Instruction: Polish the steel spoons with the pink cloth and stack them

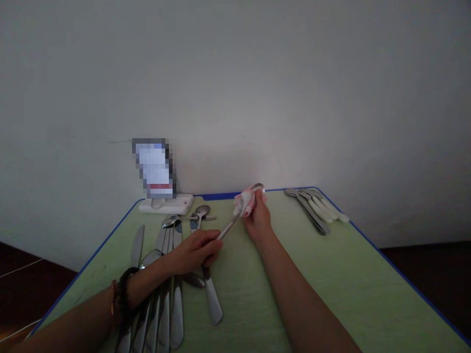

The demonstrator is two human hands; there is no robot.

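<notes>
My left hand is closed round the handle end of a long metal spoon, which slants up and to the right above the table. At the spoon's upper end, my right hand grips a pink and white cloth wrapped about it. The spoon's tip shows just past the cloth. Beneath and beside my left forearm lie several table knives and spoons, partly covered by the arm. One knife handle points toward me.
The green table has a blue edge and stands against a grey wall. At its back left, a lit phone, blurred out, rises above a white block. Several white-handled pieces of cutlery and metal spoons lie at the back right.
</notes>
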